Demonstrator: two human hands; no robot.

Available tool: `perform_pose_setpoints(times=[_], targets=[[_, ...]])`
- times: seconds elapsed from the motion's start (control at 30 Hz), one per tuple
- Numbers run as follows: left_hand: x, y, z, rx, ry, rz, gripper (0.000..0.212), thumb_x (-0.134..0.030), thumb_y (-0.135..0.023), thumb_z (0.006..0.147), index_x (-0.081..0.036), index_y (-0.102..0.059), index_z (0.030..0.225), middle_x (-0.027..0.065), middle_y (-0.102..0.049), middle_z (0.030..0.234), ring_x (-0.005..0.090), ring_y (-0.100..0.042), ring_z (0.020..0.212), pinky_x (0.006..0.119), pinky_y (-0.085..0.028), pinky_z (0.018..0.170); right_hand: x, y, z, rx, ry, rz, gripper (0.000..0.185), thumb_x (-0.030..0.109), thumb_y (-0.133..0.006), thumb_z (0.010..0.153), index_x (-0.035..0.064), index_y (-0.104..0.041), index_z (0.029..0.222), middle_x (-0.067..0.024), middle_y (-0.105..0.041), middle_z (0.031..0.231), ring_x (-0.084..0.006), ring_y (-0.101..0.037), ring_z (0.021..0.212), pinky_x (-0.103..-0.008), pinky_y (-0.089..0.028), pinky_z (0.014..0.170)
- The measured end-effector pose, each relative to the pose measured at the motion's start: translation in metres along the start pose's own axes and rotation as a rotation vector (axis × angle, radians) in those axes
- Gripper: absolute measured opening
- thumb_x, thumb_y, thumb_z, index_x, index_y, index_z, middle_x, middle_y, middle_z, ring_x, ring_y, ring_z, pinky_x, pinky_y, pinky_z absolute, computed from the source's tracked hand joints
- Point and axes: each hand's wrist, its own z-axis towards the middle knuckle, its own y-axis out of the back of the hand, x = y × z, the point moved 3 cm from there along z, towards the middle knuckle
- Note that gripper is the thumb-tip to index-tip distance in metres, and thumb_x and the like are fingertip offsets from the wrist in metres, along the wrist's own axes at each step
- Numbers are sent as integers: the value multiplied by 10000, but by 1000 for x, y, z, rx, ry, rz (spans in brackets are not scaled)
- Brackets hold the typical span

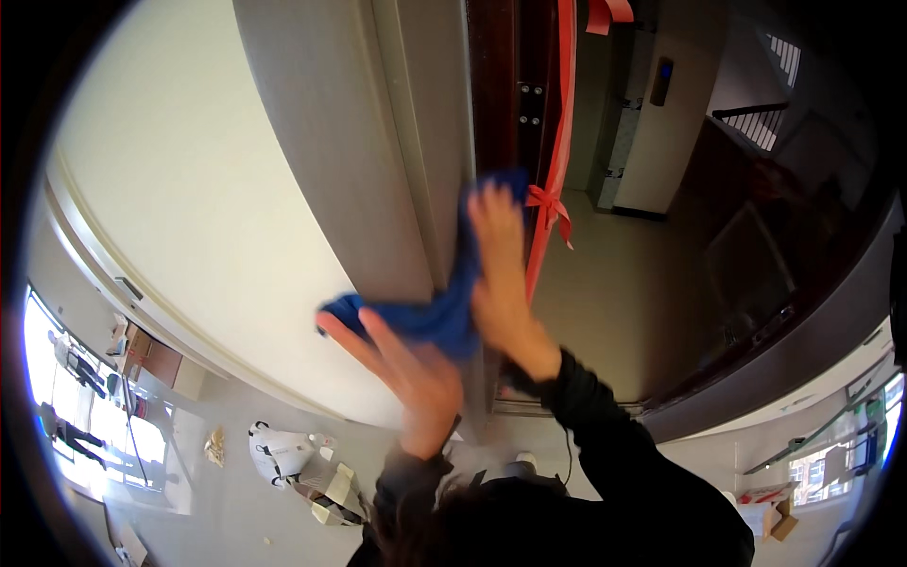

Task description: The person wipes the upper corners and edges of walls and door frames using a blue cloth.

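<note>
A blue cloth (453, 308) is bunched and stretched across the brushed-metal door frame (326, 135). My right hand (506, 276) presses the cloth's upper part against the frame's inner edge, with fingers pointing up. Lower down, my left hand (407, 383) lies over the other end of the cloth, two fingers extended towards the white wall (212, 205). Both hands are blurred, and the left thumb's grip is hard to see. Just right of the right hand, a red ribbon (549, 202) is tied along the dark red door edge (496, 92).
Through the doorway are a floor (595, 283), a wall-mounted call panel (662, 81) and a stair railing (755, 124). Behind me stand a white bag (280, 450) and an open carton (336, 492). Cardboard boxes (142, 354) and people (74, 365) appear far left.
</note>
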Motion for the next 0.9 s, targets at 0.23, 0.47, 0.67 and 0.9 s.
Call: perform_pose_setpoints(times=[0.23,0.47,0.67,0.9], targets=[[-38,-22,31,-95,-289,523,389,20,-563,784,-146,-655,1124,265,-240,1404,471,-285,1259,486,-287,1031,-19,13,121,-416,141,-447,658,-20,-481,771,-27,-259,1391,-240,-248,1438,-408,-195,1347,-513,-141,1085],[-2,-14,-29,79,-221,435,413,3,-558,756,-204,-678,1092,237,-243,1407,496,-297,1239,479,-324,1019,-55,-19,28,-190,-42,-402,707,-32,-510,739,40,-287,1405,-247,-221,1449,-406,-209,1346,-502,-182,1078],[-14,2,-3,154,-247,337,388,-17,-569,777,-182,-665,1114,260,-219,1410,503,-276,1251,492,-311,1021,-29,0,73,-164,-20,-553,615,97,-515,835,142,-309,1412,-248,-215,1450,-419,-214,1338,-534,-195,1060],[-24,-3,30,27,-200,388,423,-214,-629,735,-219,-632,1158,228,-241,1373,489,-339,1172,510,-374,935,-8,22,136,-299,130,-590,548,149,-486,888,210,-323,1408,-249,-240,1435,-436,-232,1321,-540,-212,1049]])
